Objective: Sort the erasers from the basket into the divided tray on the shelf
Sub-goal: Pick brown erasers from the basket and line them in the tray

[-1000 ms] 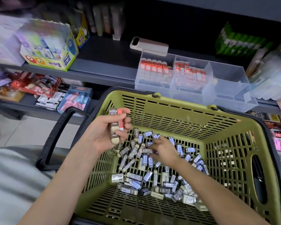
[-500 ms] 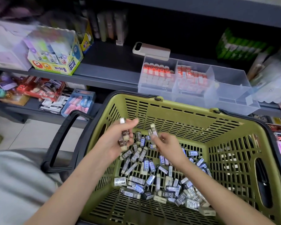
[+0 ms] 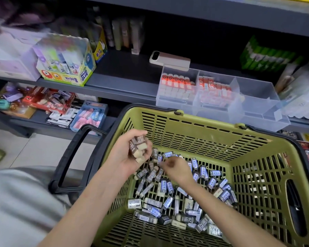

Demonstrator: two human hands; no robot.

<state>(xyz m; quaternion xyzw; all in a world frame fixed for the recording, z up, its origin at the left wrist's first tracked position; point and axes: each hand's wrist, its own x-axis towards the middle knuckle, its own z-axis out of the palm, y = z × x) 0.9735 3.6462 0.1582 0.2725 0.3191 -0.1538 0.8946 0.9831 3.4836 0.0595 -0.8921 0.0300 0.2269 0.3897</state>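
Erasers (image 3: 138, 148) in brown sleeves sit bundled in our left hand (image 3: 125, 157), whose fingers (image 3: 134, 135) curl round them above the left side of the basket (image 3: 203, 120). Just beside it, our right hand (image 3: 177, 169) dips into the loose erasers (image 3: 168, 187), its fingers bent down among them; we cannot tell whether they pinch one. Those loose erasers, in blue and brown sleeves, lie scattered over the green basket's floor. Beyond the basket's far rim, the divided tray (image 3: 257, 93) stands at the front edge of the shelf (image 3: 125, 82), with red-sleeved erasers (image 3: 176, 82) in its left and middle compartments. A pale phone-like device (image 3: 169, 59) lies behind the tray's left end.
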